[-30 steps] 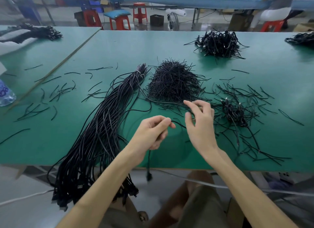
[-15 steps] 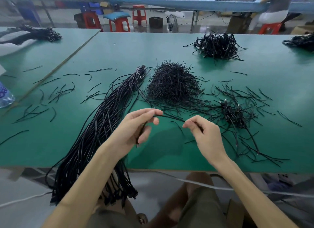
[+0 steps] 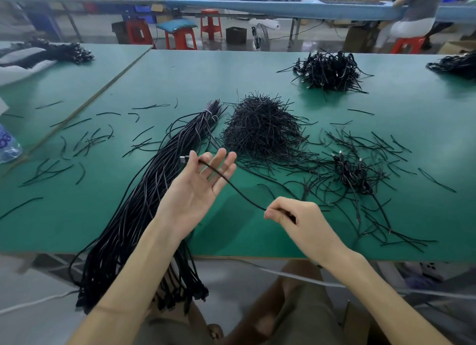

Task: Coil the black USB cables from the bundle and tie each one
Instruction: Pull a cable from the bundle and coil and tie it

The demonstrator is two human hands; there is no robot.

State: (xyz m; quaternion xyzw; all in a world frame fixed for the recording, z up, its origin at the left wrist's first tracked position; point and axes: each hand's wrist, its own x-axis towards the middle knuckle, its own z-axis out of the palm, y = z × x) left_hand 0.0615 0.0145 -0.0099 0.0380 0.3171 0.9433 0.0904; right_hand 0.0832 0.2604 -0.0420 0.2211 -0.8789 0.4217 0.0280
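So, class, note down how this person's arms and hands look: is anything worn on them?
Both are bare. The left hand and right hand wear no gloves, and no rings show. The left forearm and right forearm are uncovered to the frame's lower edge: no sleeves, watch, wristband or markings visible.

The table [image 3: 180, 74] has a matt green top and a bare wood edge. The bundle [image 3: 144, 203] has smooth, glossy black sheaths. The cable [image 3: 231, 185] ends in a silvery metal plug [image 3: 183, 159]. The ties [image 3: 260, 128] look dull black. The stools [image 3: 180, 38] are red plastic.
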